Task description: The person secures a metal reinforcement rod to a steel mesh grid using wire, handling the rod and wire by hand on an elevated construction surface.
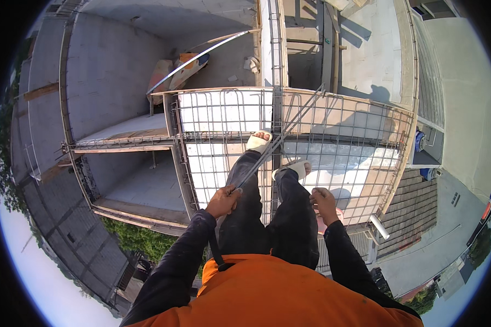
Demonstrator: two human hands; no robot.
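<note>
Two hands working high over a rebar grid [338, 136]: left hand [222, 200] gripping a bundle of steel rods [278, 141], right hand [325, 203] curled empty, grid looking largely laid already.

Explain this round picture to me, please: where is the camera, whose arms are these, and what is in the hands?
The camera sits on a person's head and looks down, so the wide lens bends straight edges. The two dark sleeves from the lower edge are that person's own arms. The left hand grips a bundle of thin steel rods that runs up and away. The right hand is closed loosely; whether it holds anything I cannot tell. The feet, in pale sandals, stand on a steel reinforcement grid over light formwork boards, high on an unfinished concrete building.
</note>
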